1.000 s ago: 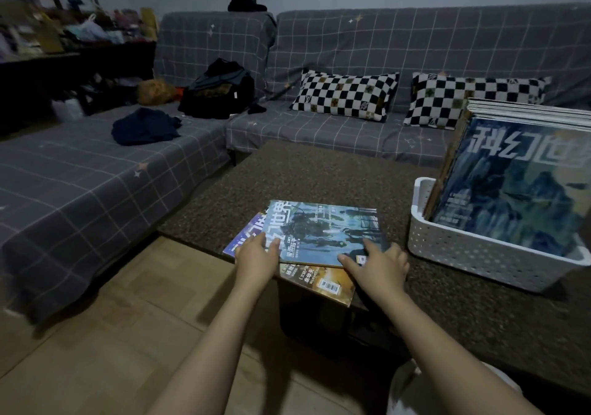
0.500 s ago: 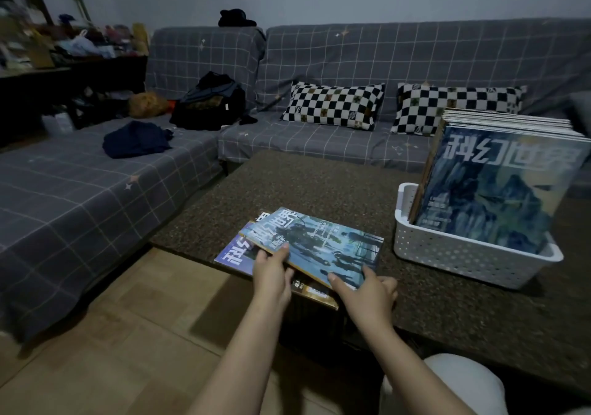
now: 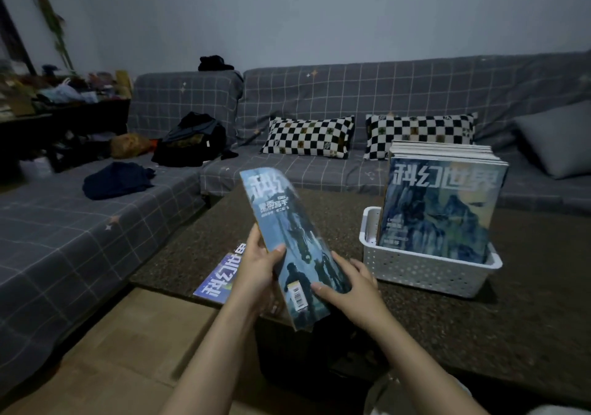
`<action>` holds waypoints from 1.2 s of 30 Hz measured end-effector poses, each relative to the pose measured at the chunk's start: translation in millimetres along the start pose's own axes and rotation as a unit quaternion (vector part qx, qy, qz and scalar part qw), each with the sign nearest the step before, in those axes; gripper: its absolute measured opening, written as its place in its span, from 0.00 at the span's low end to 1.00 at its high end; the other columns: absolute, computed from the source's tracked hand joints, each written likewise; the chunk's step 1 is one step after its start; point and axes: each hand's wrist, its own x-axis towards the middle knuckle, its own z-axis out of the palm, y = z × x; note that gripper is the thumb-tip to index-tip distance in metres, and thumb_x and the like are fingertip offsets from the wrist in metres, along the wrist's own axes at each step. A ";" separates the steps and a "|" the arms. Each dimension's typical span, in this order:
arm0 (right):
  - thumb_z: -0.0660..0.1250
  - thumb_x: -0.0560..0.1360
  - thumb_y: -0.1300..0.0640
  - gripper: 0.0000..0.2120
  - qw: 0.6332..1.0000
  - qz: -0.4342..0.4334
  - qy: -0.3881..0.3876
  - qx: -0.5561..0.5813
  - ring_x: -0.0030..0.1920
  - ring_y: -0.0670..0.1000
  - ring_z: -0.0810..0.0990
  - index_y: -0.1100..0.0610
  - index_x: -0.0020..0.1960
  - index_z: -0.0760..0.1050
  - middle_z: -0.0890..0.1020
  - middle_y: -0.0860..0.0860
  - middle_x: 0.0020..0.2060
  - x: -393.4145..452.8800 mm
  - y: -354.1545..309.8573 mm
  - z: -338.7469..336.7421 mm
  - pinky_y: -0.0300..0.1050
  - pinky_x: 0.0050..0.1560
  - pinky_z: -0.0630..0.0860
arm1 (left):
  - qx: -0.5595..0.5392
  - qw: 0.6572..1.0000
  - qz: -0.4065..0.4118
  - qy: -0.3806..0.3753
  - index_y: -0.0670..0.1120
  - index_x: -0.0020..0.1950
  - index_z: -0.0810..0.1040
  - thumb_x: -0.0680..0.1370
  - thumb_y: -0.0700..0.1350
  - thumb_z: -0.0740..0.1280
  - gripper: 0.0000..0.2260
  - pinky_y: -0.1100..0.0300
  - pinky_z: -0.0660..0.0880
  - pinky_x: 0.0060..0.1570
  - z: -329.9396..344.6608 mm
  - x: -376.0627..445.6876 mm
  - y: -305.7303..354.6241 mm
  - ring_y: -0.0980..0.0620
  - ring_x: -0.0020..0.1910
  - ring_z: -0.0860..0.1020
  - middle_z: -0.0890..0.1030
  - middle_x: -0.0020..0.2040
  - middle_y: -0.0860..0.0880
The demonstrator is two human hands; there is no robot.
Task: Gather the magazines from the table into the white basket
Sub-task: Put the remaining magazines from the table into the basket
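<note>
Magazine (image 3: 287,238) with the blue-green cover, which lay flat on the dark table (image 3: 447,318) half a second ago, is now lifted clear of it and tilted up on end, cover facing right, its top edge blurred. The left hand (image 3: 259,267) grips its left edge, thumb across the cover and fingers behind; the right hand (image 3: 348,282) is partly closed on its lower right side, thumb lying on the cover near the barcode. Earlier both hands pressed on it at table level.

One purple magazine (image 3: 220,275) lies flat on the table just left of the left hand, partly hidden behind the wrist. The orange-edged one seen beneath the pile before cannot be made out now; the held copy and the hands cover that spot.

To the right of the right hand, near it but apart, stands one white basket (image 3: 425,270) on the table. A stack of magazines (image 3: 441,203) stands upright in it, leaning back; only the front cover shows whole, and the number behind it cannot be counted from the edges.

Beyond the hands, two checkered pillows (image 3: 308,136) lie on the grey checked sofa (image 3: 383,94), one plain grey cushion (image 3: 556,139) sits far right, and one dark backpack (image 3: 192,139) rests to the left.
</note>
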 end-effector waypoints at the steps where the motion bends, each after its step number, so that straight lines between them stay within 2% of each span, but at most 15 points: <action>1: 0.68 0.57 0.26 0.46 0.999 -0.011 -0.017 0.042 0.71 0.51 0.60 0.34 0.71 0.56 0.59 0.45 0.72 1.3 -5.4 -6.6 0.56 0.70 0.63 | 0.005 1.000 0.010 -0.019 0.54 0.69 0.66 0.79 0.34 0.61 0.23 0.48 0.81 0.43 1.3 0.5 10.3 0.42 0.50 0.83 0.81 0.57 0.42; 3: 0.70 0.57 0.28 0.49 0.990 -0.032 -0.033 0.132 0.68 0.47 0.65 0.35 0.72 0.52 0.60 0.45 0.73 2.0 -17.2 -21.1 0.47 0.65 0.69 | 0.012 0.999 0.017 -0.045 0.55 0.72 0.64 0.79 0.37 0.63 0.24 0.47 0.81 0.42 6.5 2.8 27.0 0.39 0.50 0.82 0.81 0.57 0.41; 4: 0.70 0.57 0.28 0.50 0.987 -0.038 -0.028 0.155 0.68 0.47 0.65 0.35 0.73 0.51 0.59 0.44 0.74 1.7 -22.9 -29.0 0.43 0.62 0.68 | 0.019 0.998 0.018 -0.057 0.55 0.72 0.64 0.78 0.38 0.64 0.25 0.47 0.80 0.41 10.8 4.3 33.2 0.39 0.50 0.83 0.82 0.56 0.41; 8: 0.70 0.59 0.31 0.47 0.985 -0.054 0.072 0.148 0.73 0.53 0.59 0.34 0.72 0.51 0.56 0.42 0.75 1.4 -30.6 -61.6 0.52 0.65 0.64 | 0.046 0.995 0.033 -0.086 0.55 0.72 0.65 0.78 0.39 0.65 0.25 0.51 0.80 0.38 34.6 17.0 44.3 0.41 0.47 0.83 0.84 0.53 0.42; 13: 0.71 0.71 0.47 0.36 0.966 -0.107 0.212 0.103 0.72 0.50 0.60 0.37 0.72 0.55 0.61 0.42 0.73 -0.3 -22.6 -108.7 0.53 0.66 0.64 | 0.057 0.993 0.042 -0.095 0.54 0.70 0.66 0.79 0.38 0.63 0.22 0.54 0.80 0.36 70.7 41.3 36.0 0.44 0.44 0.84 0.85 0.47 0.46; 16: 0.69 0.73 0.54 0.33 0.948 -0.151 0.264 0.095 0.72 0.47 0.59 0.38 0.71 0.57 0.61 0.41 0.72 0.1 -22.6 -141.7 0.48 0.66 0.62 | 0.054 0.991 0.063 -0.106 0.55 0.70 0.68 0.78 0.37 0.64 0.22 0.55 0.80 0.39 99.5 59.2 30.9 0.46 0.47 0.84 0.85 0.49 0.48; 19: 0.67 0.75 0.58 0.32 0.929 -0.183 0.313 0.075 0.71 0.42 0.60 0.39 0.72 0.57 0.61 0.38 0.71 0.5 -19.5 -171.6 0.42 0.65 0.61 | 0.054 0.988 0.094 -0.110 0.61 0.68 0.68 0.78 0.38 0.65 0.25 0.58 0.81 0.42 130.4 77.1 26.1 0.51 0.49 0.83 0.83 0.53 0.53; 22: 0.66 0.75 0.58 0.32 0.913 -0.191 0.354 0.065 0.68 0.38 0.60 0.37 0.71 0.57 0.61 0.34 0.68 2.9 -10.4 -194.3 0.41 0.64 0.61 | 0.043 0.983 0.132 -0.120 0.67 0.62 0.72 0.78 0.39 0.66 0.23 0.60 0.81 0.44 159.1 92.4 18.4 0.57 0.51 0.82 0.82 0.54 0.59; 24: 0.66 0.75 0.59 0.34 0.904 -0.183 0.384 0.048 0.67 0.38 0.61 0.37 0.72 0.55 0.61 0.35 0.68 7.1 -1.2 -204.4 0.36 0.62 0.63 | 0.048 0.984 0.135 -0.109 0.61 0.65 0.72 0.77 0.39 0.66 0.22 0.56 0.81 0.50 177.6 101.3 5.3 0.55 0.54 0.81 0.81 0.58 0.56; 26: 0.66 0.75 0.61 0.36 0.899 -0.162 0.405 0.023 0.62 0.40 0.68 0.37 0.73 0.53 0.66 0.41 0.68 13.0 9.9 -210.1 0.23 0.51 0.67 | 0.066 0.988 0.120 -0.077 0.52 0.68 0.73 0.77 0.38 0.67 0.21 0.52 0.78 0.57 193.0 106.4 -12.1 0.52 0.56 0.79 0.79 0.60 0.50; 28: 0.67 0.74 0.62 0.39 0.899 -0.134 0.417 0.000 0.45 0.42 0.75 0.35 0.72 0.49 0.72 0.48 0.55 19.9 23.1 -210.8 0.27 0.33 0.71 | 0.089 0.988 0.115 -0.045 0.49 0.68 0.73 0.76 0.38 0.68 0.20 0.57 0.78 0.55 201.0 108.4 -30.7 0.53 0.54 0.79 0.78 0.57 0.47; 29: 0.67 0.74 0.62 0.40 0.899 -0.122 0.421 -0.005 0.38 0.43 0.75 0.33 0.70 0.47 0.71 0.48 0.50 23.3 28.9 -210.3 0.30 0.29 0.70 | 0.107 0.986 0.124 -0.027 0.49 0.67 0.74 0.76 0.39 0.68 0.20 0.61 0.78 0.52 202.7 108.9 -38.3 0.53 0.51 0.79 0.78 0.54 0.47; 31: 0.67 0.74 0.61 0.41 0.896 -0.106 0.431 -0.003 0.33 0.49 0.77 0.29 0.67 0.46 0.71 0.48 0.46 30.2 38.8 -210.1 0.33 0.26 0.68 | 0.130 0.980 0.153 0.005 0.51 0.65 0.75 0.76 0.39 0.69 0.19 0.62 0.76 0.50 204.6 110.5 -48.3 0.53 0.48 0.77 0.77 0.47 0.48; 33: 0.67 0.74 0.61 0.39 0.892 -0.103 0.441 0.001 0.29 0.50 0.75 0.30 0.67 0.48 0.75 0.51 0.46 37.5 45.1 -210.8 0.34 0.24 0.68 | 0.133 0.975 0.175 0.028 0.51 0.64 0.75 0.75 0.38 0.69 0.19 0.66 0.76 0.48 206.8 112.6 -52.9 0.56 0.43 0.75 0.74 0.42 0.51; 36: 0.67 0.75 0.60 0.33 0.890 -0.096 0.445 0.016 0.36 0.49 0.78 0.41 0.72 0.55 0.78 0.56 0.52 47.0 52.5 -210.3 0.37 0.30 0.71 | 0.145 0.969 0.197 0.041 0.53 0.64 0.74 0.74 0.38 0.70 0.21 0.70 0.75 0.44 207.3 113.5 -57.2 0.60 0.40 0.74 0.73 0.41 0.53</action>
